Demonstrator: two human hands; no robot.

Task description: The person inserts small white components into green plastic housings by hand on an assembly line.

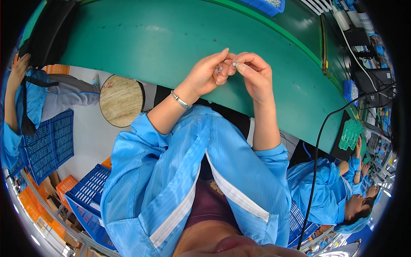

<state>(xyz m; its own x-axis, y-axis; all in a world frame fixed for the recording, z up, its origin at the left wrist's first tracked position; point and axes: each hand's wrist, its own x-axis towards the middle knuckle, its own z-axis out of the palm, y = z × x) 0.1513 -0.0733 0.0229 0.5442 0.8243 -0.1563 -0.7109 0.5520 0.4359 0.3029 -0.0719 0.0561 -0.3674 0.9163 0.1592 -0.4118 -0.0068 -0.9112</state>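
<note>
Both hands are raised close together over the green table (171, 38). Curled round several small clear-and-grey parts (219, 68), my left hand (207, 73) keeps them in its palm and fingers; their exact kind is too small to tell. My right hand (257, 77) pinches a tiny whitish piece (235, 64) between thumb and forefinger. The tips of my left fingers lie right beside that piece, and whether they touch it is hard to see.
A blue bin (265, 6) of small pale parts stands at the far edge. A black cable (319, 141) hangs on the right. Co-workers in blue sit at right (321, 188) and left (38, 98). A round stool (122, 100) and blue crates (87, 188) are at left.
</note>
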